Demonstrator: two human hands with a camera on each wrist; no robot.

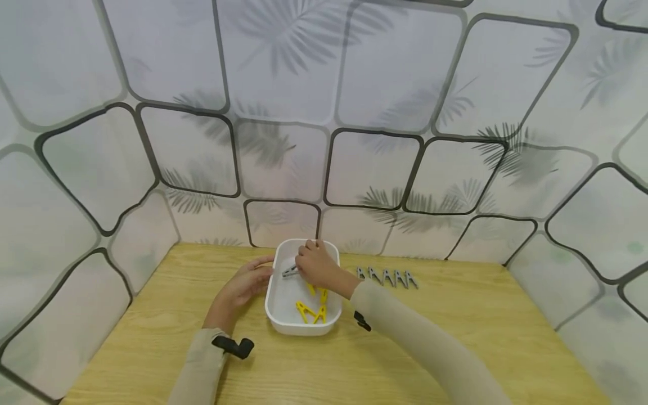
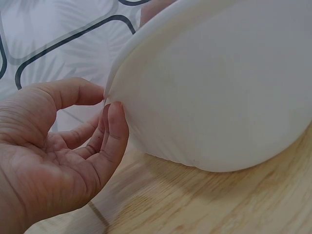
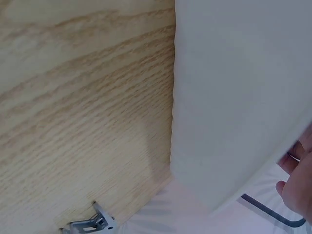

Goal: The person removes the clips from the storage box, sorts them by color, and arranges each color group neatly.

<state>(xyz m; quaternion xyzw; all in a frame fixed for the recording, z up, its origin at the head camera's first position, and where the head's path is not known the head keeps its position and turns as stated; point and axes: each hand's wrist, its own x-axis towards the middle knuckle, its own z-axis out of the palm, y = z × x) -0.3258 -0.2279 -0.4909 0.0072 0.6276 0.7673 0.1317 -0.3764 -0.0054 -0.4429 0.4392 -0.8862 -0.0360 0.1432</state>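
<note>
Five gray clothespins [image 1: 387, 276] line up right of the white tub [image 1: 301, 330]; yellow clothespins [image 1: 301, 306] lie inside it. The left hand [image 1: 248, 283] pinches its left rim; the right hand [image 1: 318, 265] reaches inside beside another gray clothespin [image 1: 290, 272], grip unclear.

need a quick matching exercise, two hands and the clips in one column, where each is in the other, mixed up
1. yellow clips
2. row of gray clips
3. left hand
4. right hand

A. touching the left side of the white tub
B. on the table, right of the tub
C. reaching in over the tub's rim
D. lying on the tub's floor

Pairs: 1-D, 2-B, 3-A, 4-C
</note>
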